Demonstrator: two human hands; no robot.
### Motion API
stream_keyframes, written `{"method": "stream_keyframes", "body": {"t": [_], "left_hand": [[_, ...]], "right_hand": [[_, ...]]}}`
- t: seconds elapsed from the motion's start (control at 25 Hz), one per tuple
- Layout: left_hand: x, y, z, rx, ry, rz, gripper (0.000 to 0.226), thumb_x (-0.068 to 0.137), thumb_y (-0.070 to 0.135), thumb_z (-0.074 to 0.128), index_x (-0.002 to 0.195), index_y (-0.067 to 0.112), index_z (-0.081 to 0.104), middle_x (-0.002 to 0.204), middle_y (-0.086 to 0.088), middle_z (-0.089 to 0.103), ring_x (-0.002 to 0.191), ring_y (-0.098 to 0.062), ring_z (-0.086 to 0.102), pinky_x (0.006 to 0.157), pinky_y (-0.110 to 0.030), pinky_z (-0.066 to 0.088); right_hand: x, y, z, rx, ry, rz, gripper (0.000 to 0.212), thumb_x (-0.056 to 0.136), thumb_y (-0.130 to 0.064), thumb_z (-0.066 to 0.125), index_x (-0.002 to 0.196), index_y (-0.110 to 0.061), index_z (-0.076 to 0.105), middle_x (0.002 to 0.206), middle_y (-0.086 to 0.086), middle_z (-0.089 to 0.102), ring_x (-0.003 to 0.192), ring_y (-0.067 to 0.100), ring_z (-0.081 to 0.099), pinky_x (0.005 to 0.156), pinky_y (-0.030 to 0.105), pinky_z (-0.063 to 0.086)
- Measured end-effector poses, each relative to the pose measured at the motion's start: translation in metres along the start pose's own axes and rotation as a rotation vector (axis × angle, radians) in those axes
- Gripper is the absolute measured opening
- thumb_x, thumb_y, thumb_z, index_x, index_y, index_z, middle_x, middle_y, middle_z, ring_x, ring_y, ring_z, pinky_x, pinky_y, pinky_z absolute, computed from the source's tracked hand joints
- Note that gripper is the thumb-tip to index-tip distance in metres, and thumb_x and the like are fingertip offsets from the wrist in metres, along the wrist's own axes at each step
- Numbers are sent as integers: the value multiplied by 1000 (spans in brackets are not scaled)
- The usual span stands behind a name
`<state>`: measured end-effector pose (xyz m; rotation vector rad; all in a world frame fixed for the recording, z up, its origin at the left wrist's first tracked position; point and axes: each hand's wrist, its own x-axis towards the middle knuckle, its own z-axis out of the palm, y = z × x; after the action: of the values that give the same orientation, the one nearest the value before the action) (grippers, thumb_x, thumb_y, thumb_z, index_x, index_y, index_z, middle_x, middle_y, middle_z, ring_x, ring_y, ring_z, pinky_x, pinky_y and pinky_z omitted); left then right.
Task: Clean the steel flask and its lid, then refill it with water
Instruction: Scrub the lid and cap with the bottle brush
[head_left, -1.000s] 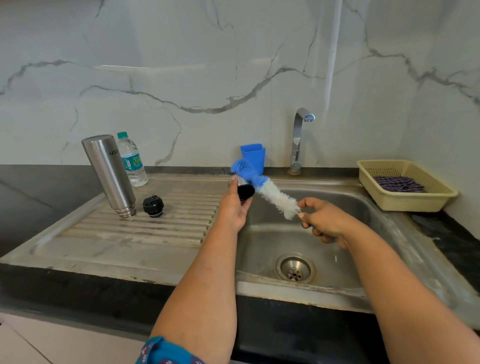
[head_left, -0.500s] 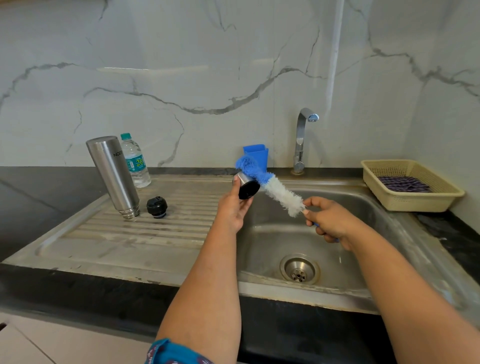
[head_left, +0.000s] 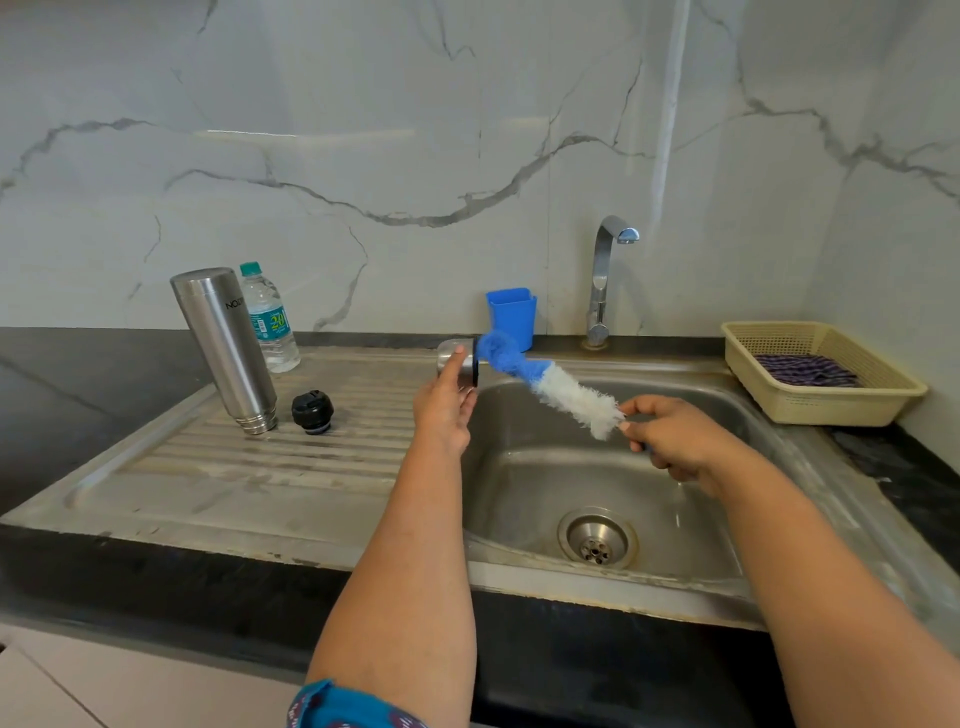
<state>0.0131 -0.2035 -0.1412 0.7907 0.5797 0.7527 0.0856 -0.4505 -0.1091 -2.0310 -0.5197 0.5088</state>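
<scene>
The steel flask (head_left: 228, 348) stands upside down on the draining board (head_left: 218, 467), leaning left. A black inner stopper (head_left: 312, 411) lies right of it. My left hand (head_left: 444, 410) holds the steel lid cup (head_left: 457, 359) on its side over the sink's left edge, mouth facing right. My right hand (head_left: 670, 436) grips the handle of a blue-and-white bottle brush (head_left: 550, 387). The brush's blue tip is at the mouth of the lid cup.
A plastic water bottle (head_left: 267, 322) stands behind the flask. A blue holder (head_left: 511, 312) and the tap (head_left: 605, 280) are at the back of the sink basin (head_left: 545, 478). A beige basket (head_left: 810, 400) with a cloth sits on the right counter.
My left hand has turned the lid cup so its mouth faces right. The brush's blue tip has moved from beside the cup to its opening.
</scene>
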Motion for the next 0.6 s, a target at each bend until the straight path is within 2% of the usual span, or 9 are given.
{"method": "stream_keyframes", "body": {"t": [0.12,0.24,0.36,0.52,0.6], "left_hand": [[2,4,-2,-64,-18,-33,28,82,26,77,98,11,61,103,-8,65,97,-16,64,87,-28,54],[-5,3,4,-22,-67,-79,19,83,22,75,87,13,58,98,-7,64,97,-17,64,93,-31,54],[-5,3,4,-16,-70,-73,18,88,24,70,95,12,59,104,-8,65,101,-18,64,95,-32,53],[-1,1,-1,-3,-57,-53,38,84,25,77,113,7,62,115,-13,69,108,-21,66,95,-33,54],[1,1,-5,-44,-47,-27,34,85,22,75,112,6,63,115,-14,69,107,-22,67,97,-36,53]], "right_hand": [[0,2,-13,8,92,-17,21,97,-16,52,114,-25,59,74,5,53,49,11,33,36,18,24],[-1,2,-6,7,35,-52,20,97,-20,53,115,-30,55,78,6,55,50,11,33,42,21,26],[3,4,3,-10,-5,-90,21,96,-21,55,115,-31,55,77,5,56,51,11,34,44,22,27],[5,5,2,-66,-23,-106,23,95,-22,57,117,-27,57,72,4,55,48,10,33,41,21,26],[3,4,-3,-36,-59,-87,22,95,-20,57,117,-26,58,72,4,53,47,9,31,38,19,22]]}}
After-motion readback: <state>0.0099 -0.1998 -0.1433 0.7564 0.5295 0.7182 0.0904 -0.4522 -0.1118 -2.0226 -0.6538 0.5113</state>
